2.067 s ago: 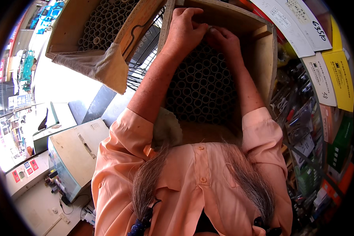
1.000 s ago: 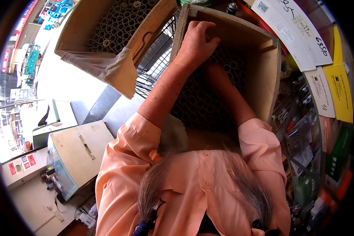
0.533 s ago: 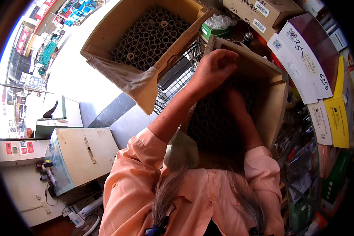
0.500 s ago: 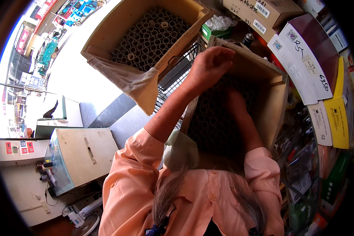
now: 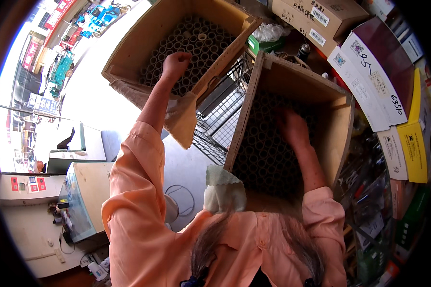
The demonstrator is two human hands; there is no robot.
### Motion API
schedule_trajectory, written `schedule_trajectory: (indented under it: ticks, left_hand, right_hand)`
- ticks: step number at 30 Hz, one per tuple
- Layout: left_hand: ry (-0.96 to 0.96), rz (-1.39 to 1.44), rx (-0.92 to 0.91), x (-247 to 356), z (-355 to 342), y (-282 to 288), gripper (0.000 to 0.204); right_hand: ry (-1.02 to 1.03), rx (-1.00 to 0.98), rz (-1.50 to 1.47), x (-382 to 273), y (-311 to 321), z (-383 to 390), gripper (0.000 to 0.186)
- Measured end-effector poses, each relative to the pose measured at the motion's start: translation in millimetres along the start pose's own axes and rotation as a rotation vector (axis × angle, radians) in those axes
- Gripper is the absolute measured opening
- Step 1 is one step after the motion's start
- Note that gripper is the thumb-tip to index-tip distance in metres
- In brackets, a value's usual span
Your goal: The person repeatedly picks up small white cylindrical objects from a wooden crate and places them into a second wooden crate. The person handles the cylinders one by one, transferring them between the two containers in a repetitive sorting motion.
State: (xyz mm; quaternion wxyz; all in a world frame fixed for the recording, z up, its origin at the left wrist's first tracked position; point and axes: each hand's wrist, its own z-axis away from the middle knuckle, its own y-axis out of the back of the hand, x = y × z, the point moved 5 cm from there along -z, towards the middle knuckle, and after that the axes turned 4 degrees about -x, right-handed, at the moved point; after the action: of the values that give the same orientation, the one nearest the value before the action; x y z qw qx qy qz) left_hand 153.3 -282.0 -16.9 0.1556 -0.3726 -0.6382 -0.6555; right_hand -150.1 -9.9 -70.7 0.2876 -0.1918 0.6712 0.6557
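Note:
My left hand (image 5: 176,65) is closed, its fingers curled in, over the upper left wooden box (image 5: 129,45). Anything inside those fingers is hidden. Round, open-ended tubes (image 5: 202,48) stand packed upright in this box, and one rim looks lighter than the others. In the right wooden box (image 5: 334,126), my right hand (image 5: 293,128) reaches down among similar dark tubes (image 5: 266,155). Its fingers are bent together in deep shadow at the tube ends; what they hold cannot be made out. A tan cloth (image 5: 181,119) hangs off the near corner of the left box.
Between the boxes is a black wire rack (image 5: 220,119). Green-grey cloth (image 5: 223,189) lies at the right box's near corner. Cardboard cartons (image 5: 316,16), white boxes (image 5: 368,76) and a yellow box (image 5: 413,143) crowd the right side. A pale cabinet (image 5: 93,191) stands left.
My left hand has swung from above the right box's far left corner to over the left box's tubes. My right hand stays down in the right box, with its position slightly shifted.

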Motion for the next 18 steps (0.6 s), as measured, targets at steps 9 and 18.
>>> schedule_trajectory:
  ticks: [9,18]
  left_hand:
    - [0.015,-0.374,-0.192,-44,-22,-45,0.036]
    - [0.051,-0.589,-0.223,-23,-14,-52,0.035]
  right_hand:
    - [0.036,0.034,0.028,6,3,-1,0.024]
    - [0.075,0.058,0.025,0,11,0,0.02]
